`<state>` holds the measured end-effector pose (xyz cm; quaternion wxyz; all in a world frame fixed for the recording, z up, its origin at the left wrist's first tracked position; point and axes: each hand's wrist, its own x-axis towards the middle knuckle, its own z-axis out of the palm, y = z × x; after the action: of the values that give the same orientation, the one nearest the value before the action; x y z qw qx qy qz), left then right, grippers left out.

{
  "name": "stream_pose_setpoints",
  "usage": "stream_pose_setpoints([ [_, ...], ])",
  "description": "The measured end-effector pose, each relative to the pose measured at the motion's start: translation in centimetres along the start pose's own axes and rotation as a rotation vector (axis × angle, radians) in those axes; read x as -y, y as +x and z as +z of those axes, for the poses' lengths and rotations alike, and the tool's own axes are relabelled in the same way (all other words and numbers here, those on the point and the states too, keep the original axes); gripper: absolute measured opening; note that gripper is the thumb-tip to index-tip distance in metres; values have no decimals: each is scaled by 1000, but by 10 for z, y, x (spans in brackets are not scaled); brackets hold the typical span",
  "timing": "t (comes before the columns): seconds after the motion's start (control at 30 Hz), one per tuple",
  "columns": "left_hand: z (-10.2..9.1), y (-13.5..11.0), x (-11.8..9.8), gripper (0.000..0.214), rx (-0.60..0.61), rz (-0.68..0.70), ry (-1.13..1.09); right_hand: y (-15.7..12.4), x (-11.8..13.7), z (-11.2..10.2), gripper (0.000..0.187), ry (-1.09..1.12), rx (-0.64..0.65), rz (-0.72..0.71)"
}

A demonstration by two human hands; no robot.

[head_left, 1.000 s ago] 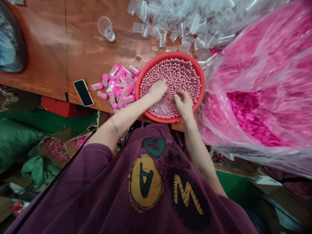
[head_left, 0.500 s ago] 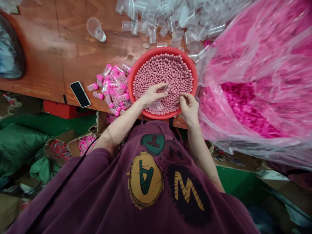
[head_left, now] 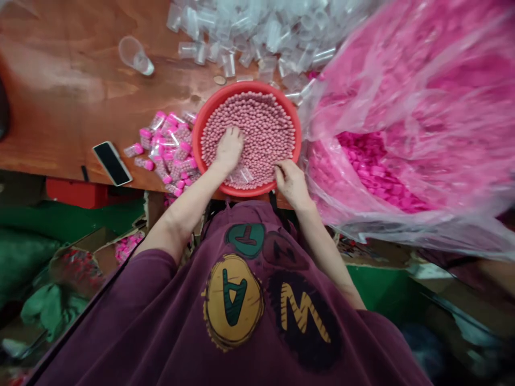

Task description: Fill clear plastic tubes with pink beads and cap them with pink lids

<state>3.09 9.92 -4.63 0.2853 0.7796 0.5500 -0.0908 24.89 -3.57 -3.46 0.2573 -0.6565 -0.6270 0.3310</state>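
Note:
A red round basin (head_left: 295,136) full of small pink balls (head_left: 261,126) sits at the table's near edge. My left hand (head_left: 228,150) rests palm down in the balls at the basin's left side, fingers curled into them. My right hand (head_left: 290,181) is at the basin's near right rim, fingers closed; what they hold is hidden. A few clear plastic vials (head_left: 241,176) lie in the basin between my hands.
Filled vials with pink caps (head_left: 169,147) are heaped left of the basin. Empty clear vials (head_left: 249,32) are piled behind it. A big plastic bag of pink caps (head_left: 386,161) fills the right. A phone (head_left: 112,163) and a clear cup (head_left: 134,53) lie on the wooden table (head_left: 60,107).
My left hand, which was lifted holding a clear vial, has gone down into the balls. My right hand has drawn back to the basin's near rim. The view has shifted.

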Motion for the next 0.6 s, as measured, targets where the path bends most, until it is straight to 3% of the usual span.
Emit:
stream_pose_setpoints([
  [0.1, -1, -3, -16, 67, 48, 17, 59, -21, -32, -36, 26, -74, -157, 100],
  [0.23, -8, -7, -24, 60, 123, -23, 42, -27, -107, -111, 22, -231, -468, 418],
  [0.33, -9, -2, -24, 49, 159, -62, -25, -14, -157, -148, 8, -293, -456, 570],
  [0.43, 1, 10, -29, 42, 131, -103, -59, 7, -179, -151, 12, -324, -382, 670],
  [0.6, 33, 31, -45, 27, -51, -174, -325, 24, -177, -134, 42, -334, -423, 812],
])
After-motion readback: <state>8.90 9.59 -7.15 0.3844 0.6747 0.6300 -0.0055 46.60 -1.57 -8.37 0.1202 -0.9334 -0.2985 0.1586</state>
